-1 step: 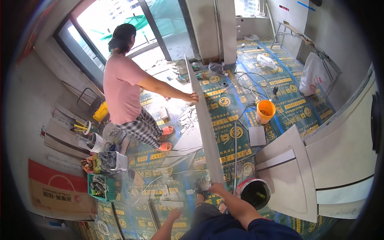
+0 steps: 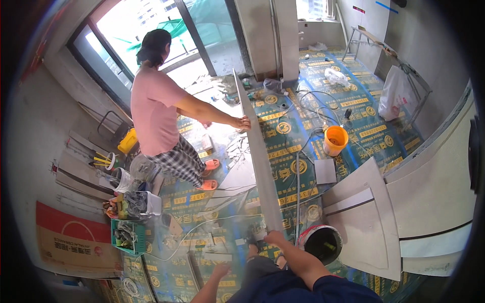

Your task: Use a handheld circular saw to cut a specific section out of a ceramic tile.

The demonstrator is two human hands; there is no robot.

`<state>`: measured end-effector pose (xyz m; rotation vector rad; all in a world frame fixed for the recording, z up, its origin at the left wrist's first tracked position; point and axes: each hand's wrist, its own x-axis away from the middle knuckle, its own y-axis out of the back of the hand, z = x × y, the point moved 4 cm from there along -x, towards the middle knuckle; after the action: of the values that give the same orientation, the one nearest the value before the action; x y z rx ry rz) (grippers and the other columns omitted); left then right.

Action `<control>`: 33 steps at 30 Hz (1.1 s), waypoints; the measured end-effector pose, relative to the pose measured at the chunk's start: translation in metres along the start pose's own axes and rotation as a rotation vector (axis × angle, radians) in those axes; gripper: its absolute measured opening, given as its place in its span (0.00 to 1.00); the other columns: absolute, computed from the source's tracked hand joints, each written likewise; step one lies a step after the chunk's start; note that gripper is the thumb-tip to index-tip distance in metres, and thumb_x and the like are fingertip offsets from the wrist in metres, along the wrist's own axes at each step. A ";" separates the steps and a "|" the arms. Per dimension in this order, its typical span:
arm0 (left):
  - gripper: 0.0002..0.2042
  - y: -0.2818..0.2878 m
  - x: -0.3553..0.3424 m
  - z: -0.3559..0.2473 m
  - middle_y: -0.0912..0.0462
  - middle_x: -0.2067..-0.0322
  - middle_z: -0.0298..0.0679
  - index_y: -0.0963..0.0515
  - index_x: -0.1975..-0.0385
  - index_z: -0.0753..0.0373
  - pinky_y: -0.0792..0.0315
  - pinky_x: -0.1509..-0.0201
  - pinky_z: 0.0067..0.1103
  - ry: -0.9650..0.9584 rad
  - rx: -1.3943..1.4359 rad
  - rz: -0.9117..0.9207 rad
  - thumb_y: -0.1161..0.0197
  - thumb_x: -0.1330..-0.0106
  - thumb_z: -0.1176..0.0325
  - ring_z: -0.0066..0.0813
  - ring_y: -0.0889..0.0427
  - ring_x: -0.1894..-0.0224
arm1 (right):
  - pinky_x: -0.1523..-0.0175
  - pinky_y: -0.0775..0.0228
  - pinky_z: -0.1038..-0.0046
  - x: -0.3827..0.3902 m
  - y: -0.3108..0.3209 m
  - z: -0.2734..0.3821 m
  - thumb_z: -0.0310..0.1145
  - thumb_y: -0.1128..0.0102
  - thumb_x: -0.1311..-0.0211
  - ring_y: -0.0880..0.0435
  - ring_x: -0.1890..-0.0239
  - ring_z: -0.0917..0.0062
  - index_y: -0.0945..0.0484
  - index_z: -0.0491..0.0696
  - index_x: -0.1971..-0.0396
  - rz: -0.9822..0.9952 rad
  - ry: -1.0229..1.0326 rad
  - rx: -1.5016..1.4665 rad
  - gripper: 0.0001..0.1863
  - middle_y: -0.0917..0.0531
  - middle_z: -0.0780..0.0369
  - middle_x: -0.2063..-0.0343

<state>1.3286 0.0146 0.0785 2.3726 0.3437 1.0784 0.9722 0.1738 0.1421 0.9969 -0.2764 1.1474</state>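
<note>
A long grey slab (image 2: 261,166) stands on edge, seen almost edge-on, stretching away from me. My right hand (image 2: 274,238) is closed on its near end. On the left, low beside my leg, my left hand (image 2: 221,271) hangs apart from the slab; its fingers are too unclear to read. Farther along, a co-worker (image 2: 157,111) in a pink shirt and checked trousers stands left of the slab, with a hand (image 2: 242,122) on its top edge.
A dark-filled bucket (image 2: 306,235) stands right of my right hand, near pale panels (image 2: 358,222). An orange bucket (image 2: 334,141) and cables lie beyond. At left are a green crate (image 2: 142,237) and a cardboard sheet (image 2: 70,242). Metal strips (image 2: 193,270) and offcuts lie on the floor.
</note>
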 end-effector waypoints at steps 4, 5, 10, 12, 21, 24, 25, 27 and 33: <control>0.13 0.007 -0.004 -0.003 0.12 0.63 0.43 0.17 0.58 0.60 0.23 0.53 0.35 -0.051 0.079 0.010 0.40 0.35 0.60 0.42 0.14 0.57 | 0.44 0.26 0.57 0.002 0.002 0.009 0.50 0.43 0.45 0.17 0.51 0.51 0.14 0.41 0.59 0.038 0.056 -0.003 0.27 0.15 0.46 0.57; 0.13 0.007 -0.004 -0.011 0.12 0.63 0.43 0.17 0.58 0.60 0.23 0.53 0.35 -0.050 0.081 0.013 0.40 0.35 0.60 0.42 0.14 0.57 | 0.45 0.26 0.57 0.002 0.003 0.008 0.50 0.43 0.45 0.16 0.52 0.51 0.14 0.40 0.60 0.034 0.035 -0.032 0.27 0.15 0.45 0.57; 0.13 0.020 -0.004 -0.050 0.12 0.69 0.44 0.17 0.63 0.67 0.21 0.60 0.28 0.241 0.356 -0.067 0.44 0.34 0.64 0.34 0.12 0.68 | 0.48 0.24 0.57 -0.003 -0.001 -0.003 0.50 0.42 0.45 0.15 0.54 0.51 0.14 0.39 0.62 0.029 -0.013 -0.079 0.27 0.14 0.45 0.59; 0.13 0.025 -0.004 -0.067 0.12 0.68 0.44 0.16 0.63 0.67 0.20 0.60 0.28 0.258 0.364 -0.047 0.43 0.34 0.63 0.33 0.12 0.67 | 0.51 0.23 0.57 -0.007 -0.005 -0.013 0.48 0.40 0.45 0.15 0.57 0.51 0.14 0.39 0.63 0.033 -0.022 -0.081 0.25 0.14 0.45 0.62; 0.14 0.027 0.012 -0.063 0.12 0.68 0.43 0.18 0.59 0.68 0.19 0.60 0.26 0.322 0.445 -0.049 0.41 0.32 0.63 0.31 0.12 0.67 | 0.52 0.23 0.58 -0.012 -0.007 -0.010 0.46 0.36 0.47 0.13 0.59 0.53 0.14 0.39 0.63 0.016 0.007 -0.041 0.23 0.13 0.47 0.64; 0.13 0.024 0.019 -0.063 0.12 0.68 0.43 0.18 0.59 0.69 0.19 0.61 0.26 0.331 0.479 -0.060 0.40 0.32 0.63 0.30 0.12 0.67 | 0.52 0.23 0.59 -0.013 -0.008 -0.010 0.47 0.36 0.47 0.13 0.59 0.55 0.13 0.40 0.63 0.014 -0.019 -0.071 0.23 0.13 0.47 0.65; 0.13 0.023 0.021 -0.065 0.12 0.68 0.43 0.18 0.60 0.69 0.19 0.61 0.26 0.329 0.500 -0.064 0.40 0.32 0.63 0.30 0.12 0.67 | 0.52 0.23 0.59 -0.014 -0.008 -0.011 0.47 0.36 0.47 0.13 0.59 0.55 0.13 0.40 0.63 0.016 -0.020 -0.067 0.23 0.13 0.47 0.65; 0.13 0.020 0.022 -0.068 0.12 0.69 0.42 0.18 0.60 0.69 0.19 0.61 0.25 0.334 0.511 -0.060 0.40 0.32 0.63 0.30 0.12 0.67 | 0.51 0.22 0.60 -0.015 -0.009 -0.016 0.49 0.35 0.48 0.13 0.57 0.55 0.14 0.39 0.61 0.061 -0.111 -0.094 0.26 0.13 0.46 0.62; 0.14 0.008 0.028 -0.029 0.12 0.71 0.41 0.18 0.63 0.68 0.20 0.60 0.25 0.351 0.503 -0.107 0.39 0.34 0.62 0.29 0.12 0.67 | 0.48 0.23 0.62 -0.014 -0.004 -0.006 0.52 0.33 0.51 0.15 0.52 0.54 0.16 0.37 0.55 0.078 -0.104 -0.063 0.33 0.15 0.45 0.55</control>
<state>1.3249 0.0299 0.1170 2.5330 0.9532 1.4966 0.9680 0.1694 0.1271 0.9982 -0.4354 1.1519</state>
